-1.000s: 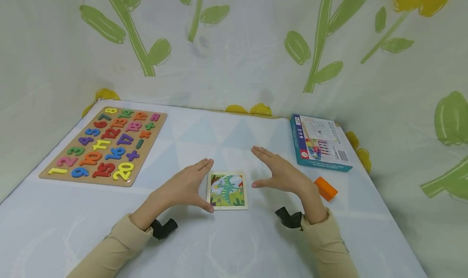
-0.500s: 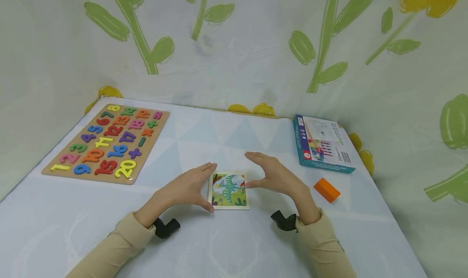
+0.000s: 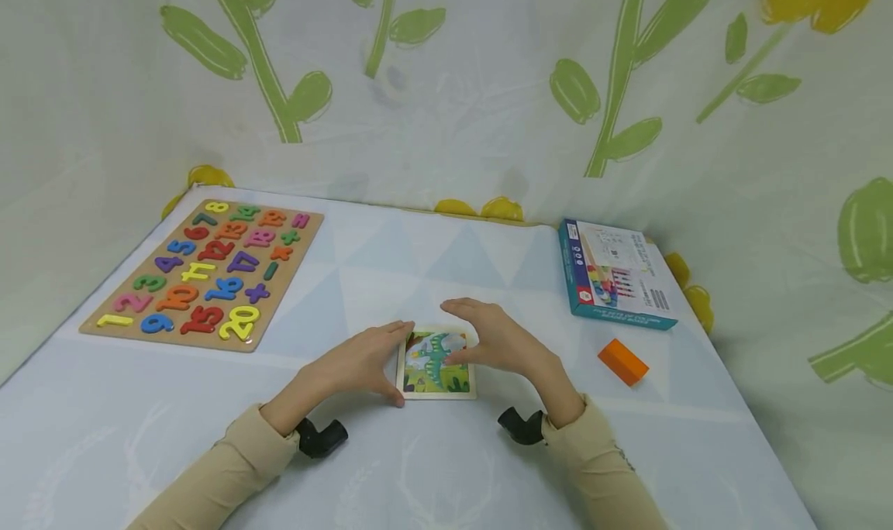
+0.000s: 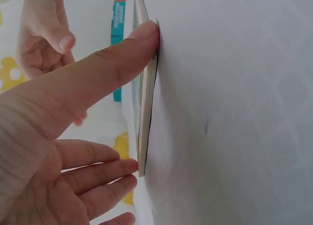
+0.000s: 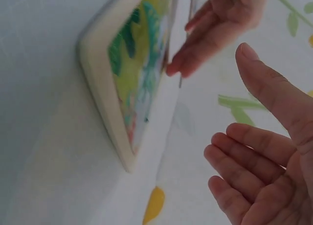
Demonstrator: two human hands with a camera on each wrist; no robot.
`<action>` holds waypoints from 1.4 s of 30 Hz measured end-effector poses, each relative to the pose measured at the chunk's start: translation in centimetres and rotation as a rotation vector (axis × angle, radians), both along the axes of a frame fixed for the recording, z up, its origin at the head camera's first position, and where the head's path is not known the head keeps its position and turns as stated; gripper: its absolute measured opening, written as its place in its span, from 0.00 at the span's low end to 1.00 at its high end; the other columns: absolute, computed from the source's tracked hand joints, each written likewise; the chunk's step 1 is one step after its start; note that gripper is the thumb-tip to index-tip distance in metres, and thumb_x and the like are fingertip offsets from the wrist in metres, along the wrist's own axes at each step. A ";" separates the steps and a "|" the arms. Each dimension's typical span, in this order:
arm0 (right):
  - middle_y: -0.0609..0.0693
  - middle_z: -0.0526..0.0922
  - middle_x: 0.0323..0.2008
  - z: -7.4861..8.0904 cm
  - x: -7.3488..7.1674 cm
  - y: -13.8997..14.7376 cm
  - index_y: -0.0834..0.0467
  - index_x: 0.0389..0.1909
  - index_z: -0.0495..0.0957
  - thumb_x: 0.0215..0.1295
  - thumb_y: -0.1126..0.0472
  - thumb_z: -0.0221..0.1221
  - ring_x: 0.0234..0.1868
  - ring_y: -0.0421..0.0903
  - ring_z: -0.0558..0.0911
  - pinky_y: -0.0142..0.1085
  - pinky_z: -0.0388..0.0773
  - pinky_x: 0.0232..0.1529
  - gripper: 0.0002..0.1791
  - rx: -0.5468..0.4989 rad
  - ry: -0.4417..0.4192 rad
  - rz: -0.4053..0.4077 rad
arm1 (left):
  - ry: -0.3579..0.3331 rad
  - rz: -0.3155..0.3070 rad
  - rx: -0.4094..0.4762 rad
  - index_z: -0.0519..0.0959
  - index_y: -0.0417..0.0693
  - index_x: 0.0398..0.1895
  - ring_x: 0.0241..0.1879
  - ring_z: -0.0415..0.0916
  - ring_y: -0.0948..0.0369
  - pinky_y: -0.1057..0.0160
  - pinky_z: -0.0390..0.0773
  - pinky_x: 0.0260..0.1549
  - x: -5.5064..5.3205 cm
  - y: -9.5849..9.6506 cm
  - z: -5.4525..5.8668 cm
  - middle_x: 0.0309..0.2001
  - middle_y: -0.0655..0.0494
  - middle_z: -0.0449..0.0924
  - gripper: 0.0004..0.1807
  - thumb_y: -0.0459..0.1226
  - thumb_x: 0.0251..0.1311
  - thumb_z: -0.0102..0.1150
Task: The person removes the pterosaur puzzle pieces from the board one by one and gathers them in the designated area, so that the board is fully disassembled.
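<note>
A small picture puzzle [image 3: 437,375] in a pale wooden frame lies on the table, with a teal dinosaur on a green scene. My left hand [image 3: 352,363] spans its left side, fingers fairly straight. In the left wrist view, the thumb [image 4: 145,32] touches one end of the frame's edge [image 4: 146,107] and a fingertip is right at the other end. My right hand [image 3: 504,342] hovers over the puzzle's right part, thumb and fingers spread apart. The right wrist view shows nothing between the right hand's fingers [image 5: 244,171], with the puzzle [image 5: 105,88] beyond them.
A wooden number board [image 3: 240,336] with colourful numerals lies at the left. Toward the back right is a flat teal-edged box [image 3: 621,274], with an orange block [image 3: 623,362] nearer me. A patterned fabric wall [image 3: 446,142] rises behind the table.
My right hand has moved left, from beside the puzzle to over its right part. The left hand has shifted slightly and lies closer against the puzzle's left side. The puzzle stays in place.
</note>
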State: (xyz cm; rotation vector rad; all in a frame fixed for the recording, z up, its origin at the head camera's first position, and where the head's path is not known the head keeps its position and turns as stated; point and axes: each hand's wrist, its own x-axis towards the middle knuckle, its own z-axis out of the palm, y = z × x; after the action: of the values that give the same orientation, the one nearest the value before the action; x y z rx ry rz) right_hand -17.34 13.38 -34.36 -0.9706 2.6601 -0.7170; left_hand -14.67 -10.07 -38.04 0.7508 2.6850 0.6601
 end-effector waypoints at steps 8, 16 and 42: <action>0.56 0.70 0.67 -1.1 -0.2 -1.7 0.64 0.66 0.66 0.56 0.54 0.69 0.68 0.53 0.68 0.47 0.69 0.67 0.39 0.017 -0.042 0.060 | 0.001 -0.003 -0.013 0.55 0.32 0.72 0.71 0.58 0.43 0.44 0.66 0.66 0.1 -0.3 0.0 0.72 0.38 0.57 0.61 0.50 0.37 0.79; 0.56 0.73 0.64 -1.5 -0.5 -3.0 0.63 0.64 0.70 0.56 0.53 0.69 0.65 0.52 0.72 0.45 0.72 0.64 0.36 0.075 -0.067 0.082 | 0.000 -0.003 -0.009 0.55 0.32 0.72 0.70 0.58 0.42 0.44 0.66 0.65 0.2 -0.3 0.1 0.72 0.37 0.56 0.61 0.50 0.38 0.79; 0.54 0.82 0.44 -2.3 -1.7 -5.0 0.62 0.50 0.82 0.61 0.60 0.65 0.42 0.48 0.81 0.36 0.80 0.44 0.18 0.160 0.142 0.200 | 0.014 0.039 -0.011 0.55 0.29 0.71 0.71 0.57 0.42 0.45 0.68 0.64 -0.2 -0.7 -0.4 0.73 0.38 0.53 0.65 0.55 0.34 0.78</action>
State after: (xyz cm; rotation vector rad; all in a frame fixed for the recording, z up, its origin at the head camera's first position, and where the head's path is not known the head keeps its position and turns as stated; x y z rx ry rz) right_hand -19.08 8.39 -36.69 -1.2604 2.6378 -0.3991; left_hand -14.85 -10.76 -38.44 0.7047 2.7196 0.6513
